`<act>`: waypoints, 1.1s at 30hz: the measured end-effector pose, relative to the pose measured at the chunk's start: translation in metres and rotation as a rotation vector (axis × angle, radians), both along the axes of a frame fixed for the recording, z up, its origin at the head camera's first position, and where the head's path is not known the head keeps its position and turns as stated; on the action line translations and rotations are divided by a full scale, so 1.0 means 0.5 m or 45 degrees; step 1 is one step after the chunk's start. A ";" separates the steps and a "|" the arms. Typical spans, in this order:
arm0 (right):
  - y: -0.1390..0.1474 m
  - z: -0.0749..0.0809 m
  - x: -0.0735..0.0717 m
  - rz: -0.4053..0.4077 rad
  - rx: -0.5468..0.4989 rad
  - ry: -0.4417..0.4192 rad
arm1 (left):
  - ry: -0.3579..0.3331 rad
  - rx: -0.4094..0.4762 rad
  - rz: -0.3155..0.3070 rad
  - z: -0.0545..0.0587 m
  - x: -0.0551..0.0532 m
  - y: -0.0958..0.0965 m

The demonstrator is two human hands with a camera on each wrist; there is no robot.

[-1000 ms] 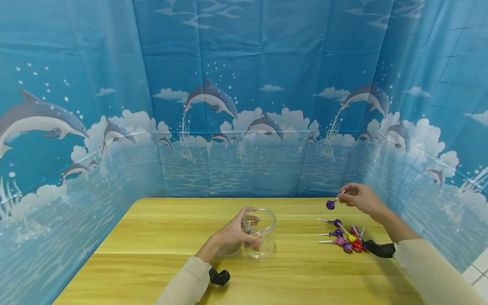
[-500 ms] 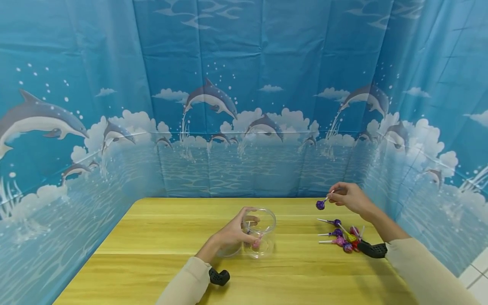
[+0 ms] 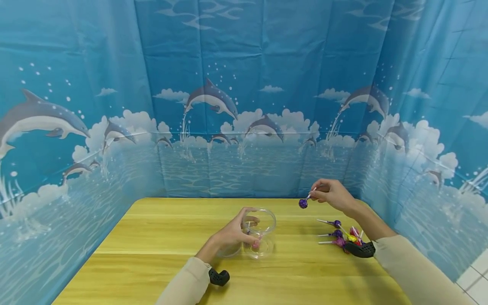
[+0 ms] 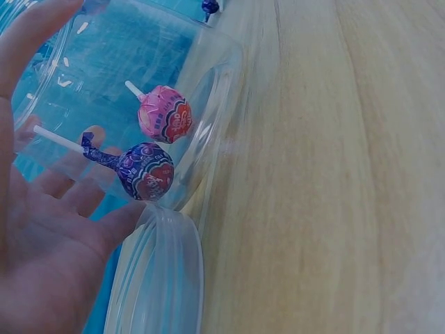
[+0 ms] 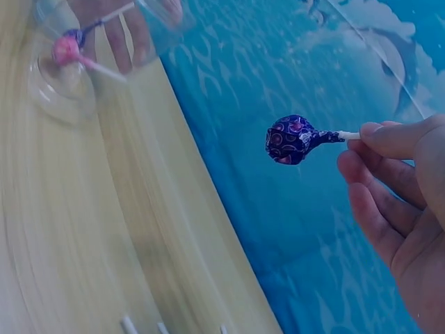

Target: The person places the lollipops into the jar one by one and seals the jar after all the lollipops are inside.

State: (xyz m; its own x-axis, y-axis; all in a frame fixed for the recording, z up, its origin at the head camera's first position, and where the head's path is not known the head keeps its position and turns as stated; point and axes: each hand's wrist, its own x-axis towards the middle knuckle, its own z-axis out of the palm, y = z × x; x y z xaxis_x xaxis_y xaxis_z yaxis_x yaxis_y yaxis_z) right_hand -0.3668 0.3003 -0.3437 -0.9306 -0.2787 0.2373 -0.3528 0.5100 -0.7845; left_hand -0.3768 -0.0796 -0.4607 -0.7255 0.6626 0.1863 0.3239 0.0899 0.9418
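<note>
My left hand (image 3: pixel 230 233) holds a clear, round plastic jar (image 3: pixel 268 243) upright on the table, fingers and thumb round its side. The jar's top is uncovered. Inside, a pink lollipop (image 4: pixel 163 115) and a purple lollipop (image 4: pixel 146 170) show in the left wrist view. Up in the air to the right of the jar, my right hand (image 3: pixel 335 197) pinches the white stick of another purple lollipop (image 5: pixel 288 140) between thumb and forefinger. Its wrapped head points toward the jar and slightly down.
Beside the jar, partly behind my left hand, lies a clear round lid (image 4: pixel 167 278). Several lollipops (image 3: pixel 337 233) in purple, pink, yellow and red lie at the right of the wooden table (image 3: pixel 152 254), partly under my right wrist. A dolphin-print curtain (image 3: pixel 244 169) surrounds the table.
My right hand has moved left with the purple lollipop, from above the loose lollipops toward the jar. The left hand and jar have stayed in place.
</note>
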 end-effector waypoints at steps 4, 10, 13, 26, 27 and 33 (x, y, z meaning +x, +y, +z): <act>-0.020 0.003 -0.002 0.033 -0.017 0.015 | 0.012 -0.005 0.001 -0.001 -0.002 0.001; -0.054 0.005 -0.003 0.080 -0.045 0.016 | 0.028 -0.008 -0.002 -0.002 -0.001 0.002; -0.073 0.007 -0.004 0.099 -0.070 0.014 | 0.036 -0.012 0.004 -0.003 0.001 0.002; -0.185 0.018 0.006 0.265 -0.124 0.013 | -0.032 0.020 0.009 0.001 0.001 0.003; -0.194 0.015 0.005 0.279 -0.119 0.013 | -0.029 0.015 0.010 0.001 0.001 0.002; -0.237 -0.008 -0.002 0.370 -0.061 0.037 | -0.022 0.019 -0.015 -0.002 -0.001 0.005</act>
